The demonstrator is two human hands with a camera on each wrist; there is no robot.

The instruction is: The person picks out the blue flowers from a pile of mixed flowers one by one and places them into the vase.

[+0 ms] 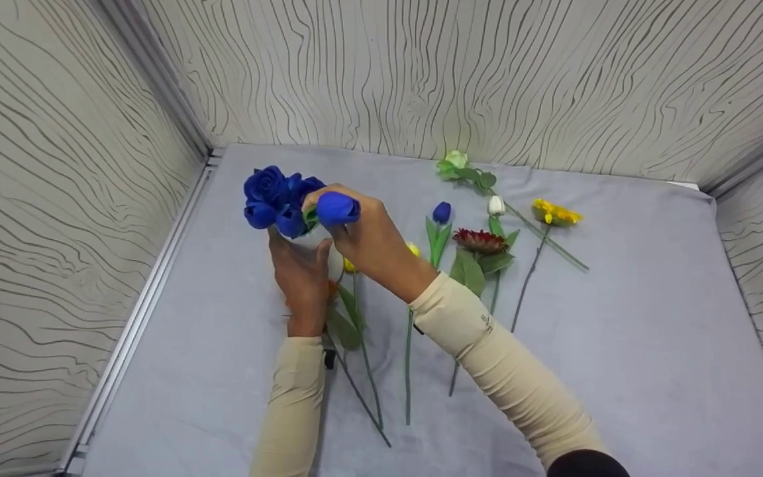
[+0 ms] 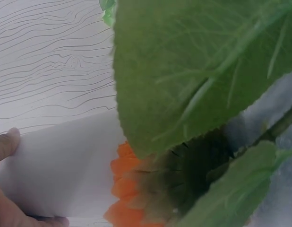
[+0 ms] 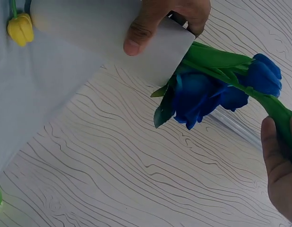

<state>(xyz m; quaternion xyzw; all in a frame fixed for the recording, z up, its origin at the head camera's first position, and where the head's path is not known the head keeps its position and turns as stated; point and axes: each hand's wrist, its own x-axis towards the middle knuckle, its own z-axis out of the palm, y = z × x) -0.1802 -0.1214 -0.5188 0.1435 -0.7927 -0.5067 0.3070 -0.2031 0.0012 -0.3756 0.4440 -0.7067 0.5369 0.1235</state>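
My left hand (image 1: 301, 281) grips a white vase (image 3: 103, 42) near its rim, thumb along the side, as the right wrist view shows. Blue roses (image 1: 267, 185) and a blue tulip (image 3: 266, 74) stick out of the vase mouth. Above and to the right of it, my right hand (image 1: 378, 242) pinches another blue tulip (image 1: 338, 209) by its green stem, just under the bloom. That stem slants into the vase opening in the right wrist view; its lower end is hidden. Beside my left wrist lies an orange flower (image 2: 129, 189) with broad green leaves (image 2: 184, 71).
On the grey cloth (image 1: 620, 344), several flowers lie to the right: a blue tulip (image 1: 442, 212), a white tulip (image 1: 496, 205), a dark red flower (image 1: 481, 241), a yellow flower (image 1: 556, 212) and a pale green rose (image 1: 454, 161). Yellow tulips lie near my forearms. Patterned panels (image 1: 414, 79) enclose the table.
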